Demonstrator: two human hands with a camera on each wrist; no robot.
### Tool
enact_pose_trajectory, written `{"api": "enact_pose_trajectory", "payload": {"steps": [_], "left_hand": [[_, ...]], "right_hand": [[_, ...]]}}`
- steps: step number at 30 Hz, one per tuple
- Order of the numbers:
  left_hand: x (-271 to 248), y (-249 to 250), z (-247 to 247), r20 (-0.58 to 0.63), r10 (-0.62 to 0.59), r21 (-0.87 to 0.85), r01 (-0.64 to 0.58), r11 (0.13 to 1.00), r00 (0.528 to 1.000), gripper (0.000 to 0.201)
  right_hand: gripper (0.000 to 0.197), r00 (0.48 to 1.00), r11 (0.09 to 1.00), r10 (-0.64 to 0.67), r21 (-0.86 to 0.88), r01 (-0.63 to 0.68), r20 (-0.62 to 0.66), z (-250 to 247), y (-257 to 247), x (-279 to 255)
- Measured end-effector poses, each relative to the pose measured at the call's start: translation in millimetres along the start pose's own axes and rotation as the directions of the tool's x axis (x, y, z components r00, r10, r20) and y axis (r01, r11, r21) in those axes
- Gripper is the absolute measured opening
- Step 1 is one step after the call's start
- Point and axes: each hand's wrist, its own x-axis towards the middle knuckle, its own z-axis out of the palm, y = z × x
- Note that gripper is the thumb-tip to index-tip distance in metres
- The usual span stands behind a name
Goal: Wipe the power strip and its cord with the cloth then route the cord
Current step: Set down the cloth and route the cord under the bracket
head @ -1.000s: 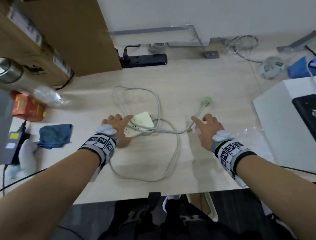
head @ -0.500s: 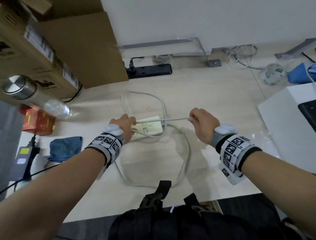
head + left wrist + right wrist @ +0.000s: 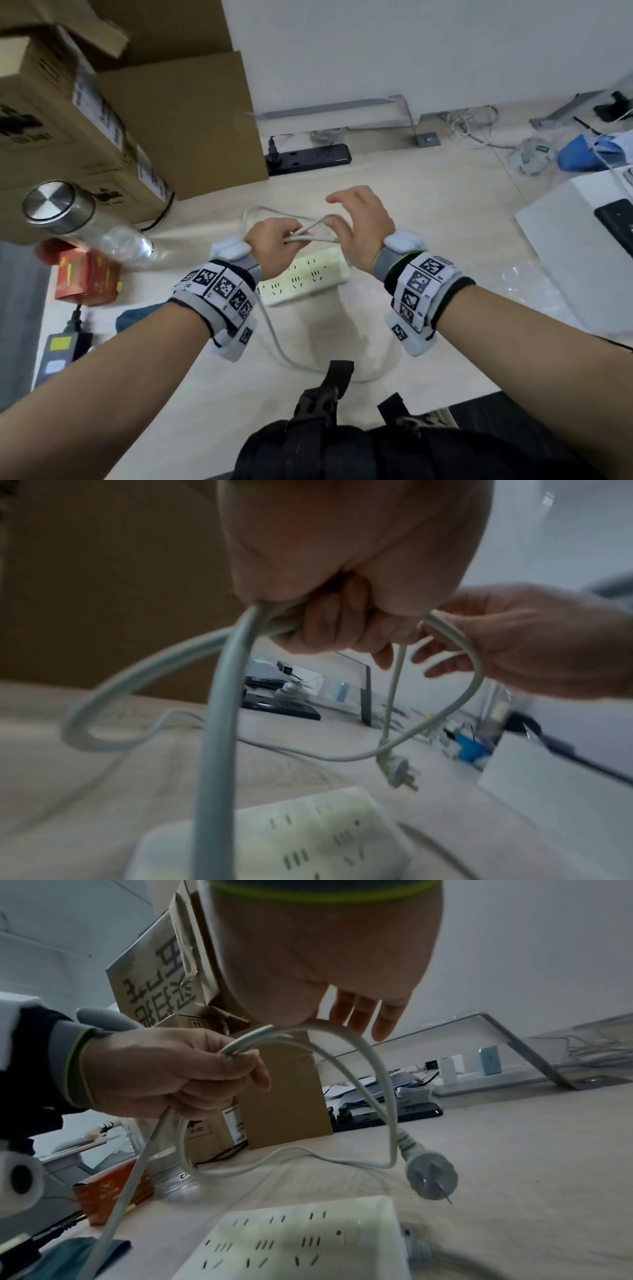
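Cord gathered in loops above the strip, plug dangling free.

The left hand [image 3: 274, 245] grips a bunch of cord [image 3: 346, 1053] loops over the strip [image 3: 305, 279], which lies flat on the worktop [image 3: 428, 219]; the right hand [image 3: 359, 222] has loose, mostly straight fingers, a loop draped under its palm. Likely risks: the loop slipping off that slack hand, the hanging plug [image 3: 430, 1176] swinging into the strip, or a tug dragging the strip towards the edge. The cloth [image 3: 65, 1259] sits at the left, untouched. Pale wood-grain worktop against a white wall, crowded with boxes [image 3: 164, 120], a bottle [image 3: 85, 222] and a black strip [image 3: 308, 156].
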Motion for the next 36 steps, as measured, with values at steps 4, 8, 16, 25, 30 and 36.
{"api": "enact_pose_trajectory", "payload": {"steps": [4,8,16,25,30,36], "left_hand": [[13,-10,-8,-0.127,-0.107,-0.11,0.093,0.99,0.986,0.014],[13,-18,-14,-0.182,-0.209,-0.266,0.156,0.951,0.961,0.012],[8,-16,-18,-0.354,-0.311,-0.438,0.137,0.888,0.882,0.017],[1,-17,-15,-0.41,-0.336,-0.331,0.205,0.921,0.848,0.017],[18,-16,-9,-0.482,-0.374,-0.274,0.269,0.923,0.792,0.015],[44,4,7,-0.341,-0.431,-0.211,0.379,0.901,0.835,0.017]], "right_hand": [[0.025,0.985,0.991,0.122,-0.046,-0.129,-0.121,-11,14,-15],[0.026,0.851,0.93,0.289,-0.339,-0.141,0.438,-14,50,-39],[0.085,0.67,0.908,0.151,-0.37,0.197,0.727,24,44,-24],[0.105,0.638,0.815,0.155,-0.463,0.349,0.755,77,31,2],[0.111,0.755,0.848,0.454,-0.489,-0.204,0.472,-1,84,13],[0.129,0.551,0.565,0.817,-0.431,-0.703,0.173,-60,168,-16]]}}
